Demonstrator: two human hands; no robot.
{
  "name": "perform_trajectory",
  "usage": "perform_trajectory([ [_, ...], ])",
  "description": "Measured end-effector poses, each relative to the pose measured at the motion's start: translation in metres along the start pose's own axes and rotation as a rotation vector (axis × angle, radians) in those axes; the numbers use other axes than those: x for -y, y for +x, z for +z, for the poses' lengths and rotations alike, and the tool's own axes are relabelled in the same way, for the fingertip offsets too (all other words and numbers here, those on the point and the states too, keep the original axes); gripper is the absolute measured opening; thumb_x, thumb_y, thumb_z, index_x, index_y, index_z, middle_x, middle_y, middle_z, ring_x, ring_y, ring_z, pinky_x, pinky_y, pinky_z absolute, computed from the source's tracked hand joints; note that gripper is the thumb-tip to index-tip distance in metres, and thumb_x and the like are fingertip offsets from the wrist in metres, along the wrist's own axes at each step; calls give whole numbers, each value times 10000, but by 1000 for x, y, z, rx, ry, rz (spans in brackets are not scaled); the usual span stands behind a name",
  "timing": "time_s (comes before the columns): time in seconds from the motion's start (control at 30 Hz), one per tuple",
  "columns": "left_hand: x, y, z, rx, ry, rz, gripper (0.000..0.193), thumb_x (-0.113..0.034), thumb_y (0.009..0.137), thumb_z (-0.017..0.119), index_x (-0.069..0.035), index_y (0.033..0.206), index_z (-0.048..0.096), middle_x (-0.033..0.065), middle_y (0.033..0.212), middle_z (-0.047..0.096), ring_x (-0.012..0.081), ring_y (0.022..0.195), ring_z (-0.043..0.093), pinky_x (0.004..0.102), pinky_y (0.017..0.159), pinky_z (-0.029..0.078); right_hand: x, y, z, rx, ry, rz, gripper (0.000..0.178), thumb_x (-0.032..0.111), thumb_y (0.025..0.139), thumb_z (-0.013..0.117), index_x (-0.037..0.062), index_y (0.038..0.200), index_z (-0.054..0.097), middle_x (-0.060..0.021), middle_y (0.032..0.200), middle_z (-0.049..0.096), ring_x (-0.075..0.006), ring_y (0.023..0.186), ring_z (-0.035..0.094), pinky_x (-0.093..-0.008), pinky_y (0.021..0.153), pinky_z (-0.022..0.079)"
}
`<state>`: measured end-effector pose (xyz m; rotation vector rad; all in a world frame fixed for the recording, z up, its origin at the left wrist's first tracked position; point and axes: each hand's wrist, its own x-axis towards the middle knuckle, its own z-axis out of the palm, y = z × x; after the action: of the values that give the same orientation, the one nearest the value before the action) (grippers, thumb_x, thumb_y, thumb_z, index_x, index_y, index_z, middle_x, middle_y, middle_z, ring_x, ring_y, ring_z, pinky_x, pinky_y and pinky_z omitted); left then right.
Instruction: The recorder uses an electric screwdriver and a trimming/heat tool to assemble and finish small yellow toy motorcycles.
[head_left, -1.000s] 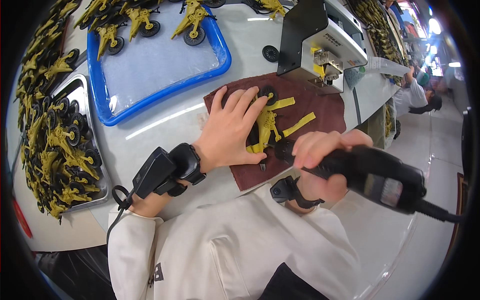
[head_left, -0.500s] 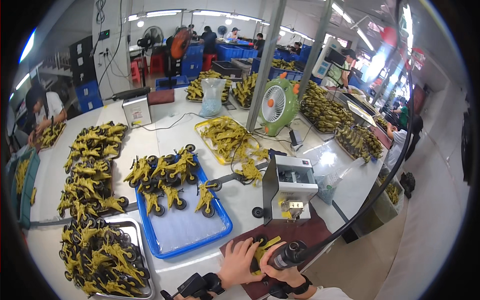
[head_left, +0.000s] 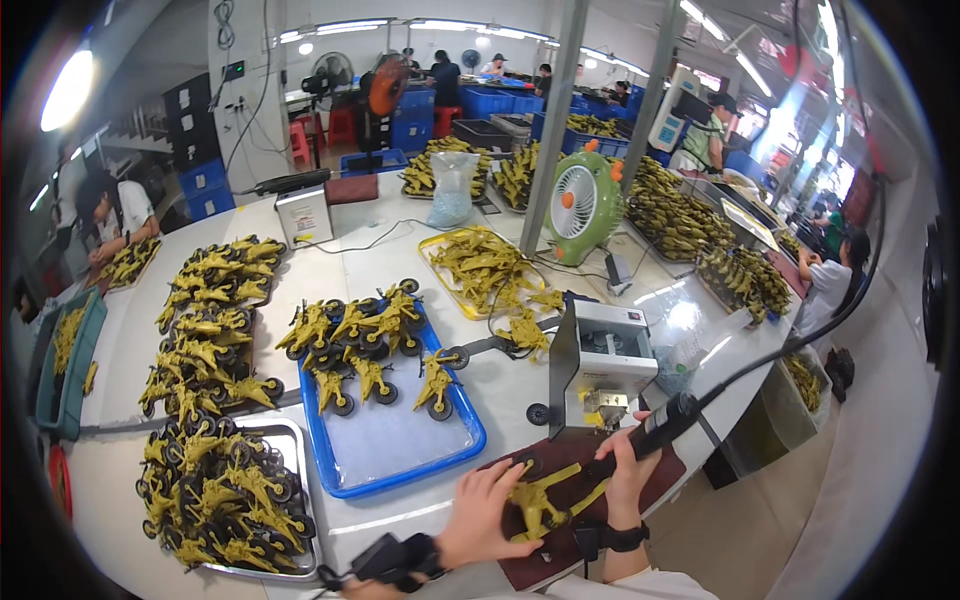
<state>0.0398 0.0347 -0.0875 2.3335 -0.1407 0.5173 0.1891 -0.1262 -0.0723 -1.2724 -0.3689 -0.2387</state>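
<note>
My left hand (head_left: pixel 486 512) rests on the maroon mat, its fingers and thumb spread around a yellow toy motorcycle (head_left: pixel 538 508) and steadying it. One black wheel shows at the toy's far end, and yellow strips stretch out to its right. In my right hand (head_left: pixel 626 472) is a black electric screwdriver (head_left: pixel 668 422), tilted, with its tip pointing down and left, apart from the toy's body. A thick cable runs from its back end. Just beyond my right hand stands a grey screw feeder (head_left: pixel 612 350) with a small metal outlet. A loose black wheel (head_left: pixel 538 414) lies beside it.
A blue tray (head_left: pixel 388 478) holds several yellow toy motorcycles. More are heaped on a metal tray (head_left: pixel 308 500) at left. A yellow tray (head_left: pixel 432 262) of parts and a green fan (head_left: pixel 590 205) stand farther back. Other people work around the tables.
My right hand has lifted the screwdriver off the toy and moved it right and away, toward the screw feeder. My left hand stays at the toy, and the whole view has shifted slightly.
</note>
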Motion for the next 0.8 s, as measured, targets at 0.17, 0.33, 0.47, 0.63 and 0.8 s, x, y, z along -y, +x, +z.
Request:
perform_trajectory([
  [0.17,-11,-44,-128,-349,290,-58,994,-467,501,819,-11,1278,398,205,1228,423,350,1078,421,460,903,311,3,-3,-10,-21,-38,-10,445,157,794,569,-30,1149,377,-29,557,475,-123,456,474,-246,501,426],
  [0.33,61,-150,-214,-319,1043,-910,851,-460,566,752,-37,1232,431,224,1294,360,370,1213,311,573,1007,191,1,-8,0,-92,-58,-13,484,207,821,557,-60,1191,395,-18,605,437,-104,478,441,-223,497,392],
  [0.47,64,-162,-209,-299,1008,-1056,943,-507,646,712,-15,1349,321,253,1413,237,418,1336,151,612,1031,106,21,-5,0,-145,-17,110,193,133,766,587,11,640,506,-72,578,524,-185,531,505,-302,572,413],
  [0.63,5,-44,-175,-371,739,-231,855,-407,683,727,-115,1380,327,235,1445,187,418,1327,180,577,1041,140,25,-3,3,-143,-56,116,242,158,776,569,15,596,495,-71,576,515,-182,529,493,-303,556,408],
  [0.8,90,29,-120,-195,754,-330,841,-539,751,620,-146,1409,275,242,1471,110,504,1321,126,640,1029,96,25,-5,2,-142,-24,150,228,141,771,564,12,596,491,-81,577,515,-189,529,495,-301,551,411],
])
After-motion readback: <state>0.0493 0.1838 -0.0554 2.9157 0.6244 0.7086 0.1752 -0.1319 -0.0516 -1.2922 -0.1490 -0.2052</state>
